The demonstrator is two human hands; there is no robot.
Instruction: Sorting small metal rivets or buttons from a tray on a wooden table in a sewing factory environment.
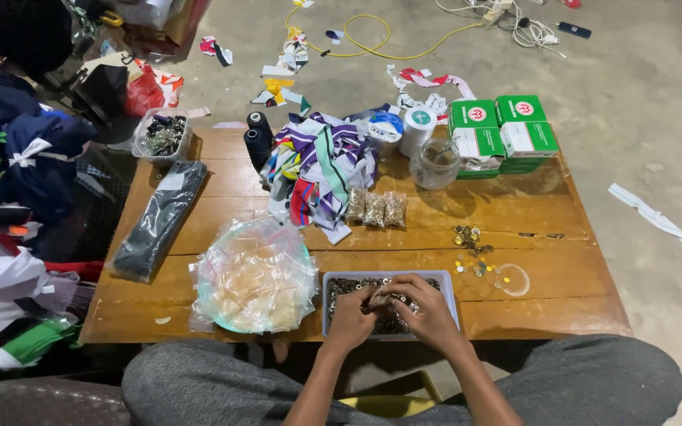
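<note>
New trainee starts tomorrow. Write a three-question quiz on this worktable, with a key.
1. True or false: both hands, left hand and right hand, are in the clear tray of small metal parts.
2. What lies directly left of that tray? A) green boxes B) heap of small clear bags C) glass jar
3. Fill in: three filled little bags lie beside the pile of striped ____.

Key: 1 true; 2 B, the heap of small clear bags; 3 ribbons.

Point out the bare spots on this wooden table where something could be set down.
Bare wood lies right of the scattered coins, toward the table's right edge, and between the black packet and ribbon pile. Crowded: the back edge and front centre, where both hands dig in the tray.
</note>
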